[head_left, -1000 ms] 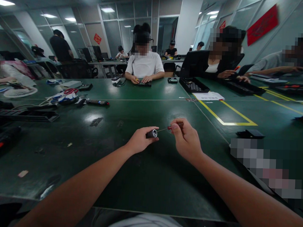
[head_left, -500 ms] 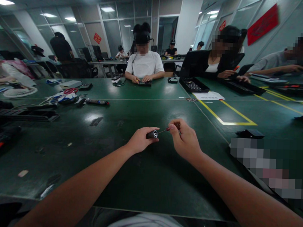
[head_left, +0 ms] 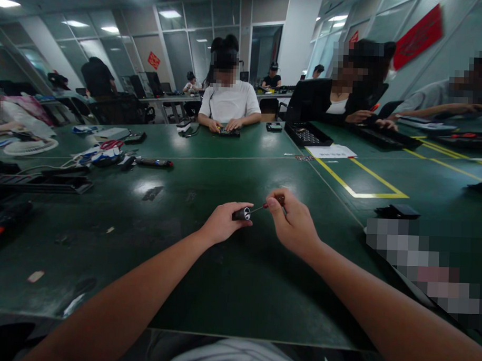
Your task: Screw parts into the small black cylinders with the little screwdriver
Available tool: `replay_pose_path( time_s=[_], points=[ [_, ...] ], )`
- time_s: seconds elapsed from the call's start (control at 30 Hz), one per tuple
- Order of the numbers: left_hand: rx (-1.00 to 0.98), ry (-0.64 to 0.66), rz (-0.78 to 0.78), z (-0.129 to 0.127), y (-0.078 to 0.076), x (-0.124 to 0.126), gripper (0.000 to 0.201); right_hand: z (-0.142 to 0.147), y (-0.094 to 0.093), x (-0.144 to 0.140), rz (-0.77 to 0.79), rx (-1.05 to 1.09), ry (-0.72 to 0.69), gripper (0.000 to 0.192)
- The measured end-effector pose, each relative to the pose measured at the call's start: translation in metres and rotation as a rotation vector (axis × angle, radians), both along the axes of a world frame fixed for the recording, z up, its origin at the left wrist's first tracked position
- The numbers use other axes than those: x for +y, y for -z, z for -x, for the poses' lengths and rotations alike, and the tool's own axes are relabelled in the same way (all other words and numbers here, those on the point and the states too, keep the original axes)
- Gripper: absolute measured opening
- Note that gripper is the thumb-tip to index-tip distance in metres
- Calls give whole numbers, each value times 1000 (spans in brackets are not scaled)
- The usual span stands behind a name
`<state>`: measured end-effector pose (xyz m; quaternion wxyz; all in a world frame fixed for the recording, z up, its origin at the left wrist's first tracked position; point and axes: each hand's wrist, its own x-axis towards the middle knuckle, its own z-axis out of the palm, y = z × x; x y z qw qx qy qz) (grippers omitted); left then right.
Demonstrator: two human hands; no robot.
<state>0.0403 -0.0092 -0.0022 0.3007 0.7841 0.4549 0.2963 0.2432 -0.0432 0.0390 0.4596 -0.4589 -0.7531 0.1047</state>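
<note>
A: Since a second ago, the right hand (head_left: 292, 224) is sitting slightly nearer the left.

B: Right grip is pinching the red screwdriver (head_left: 264, 205); left hand (head_left: 221, 222) is gripping the black cylinder (head_left: 240, 213) above the worktop (head_left: 205, 284).

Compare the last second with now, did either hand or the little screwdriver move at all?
Barely. The right hand drifted slightly left, toward the small dark cylinder, with the red-handled screwdriver pinched in its fingers and the tip at the cylinder's end. The left hand kept its grip on the cylinder in the same spot above the green table. Nothing was picked up or let go.
</note>
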Motion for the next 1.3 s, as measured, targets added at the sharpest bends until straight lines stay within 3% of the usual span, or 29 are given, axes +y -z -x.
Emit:
replay_pose_path(
  time_s=[0.57,0.83,1.0,1.3],
  points=[
    [-20,-26,-15,1,4,1,46,-2,2,5,-40,-61,111,17],
    [23,-76,-104,1,-3,-1,31,-3,1,5,-21,-30,131,18],
    [62,1,-145,-2,-12,-9,38,-4,1,6,-19,-5,140,17],
    [299,261,-149,-12,-17,-23,39,-3,3,7,0,-4,118,19]
  ],
)
